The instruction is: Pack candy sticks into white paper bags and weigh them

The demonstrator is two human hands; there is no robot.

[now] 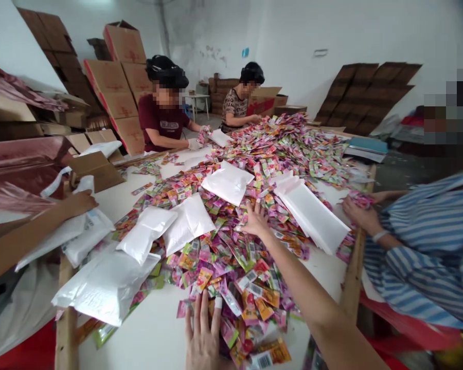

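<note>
Right now both hands lie flat and spread on a heap of small bright sachets (231,257), too many to count, covering most of the desk (154,334). My left hand (202,336) rests fingers apart at the heap's 6 o'clock edge; my right hand (255,218) presses open-palmed near its middle, pinching nothing. About six white bags lie on and around the heap: one white bag (189,221) sits at 9 o'clock of the right hand, another long bag (312,213) at 3 o'clock. Four co-workers surround the desk; one striped sleeve (420,246) crowds the 3 o'clock side. Cardboard boxes (119,82) stack up at 11 o'clock.
</note>
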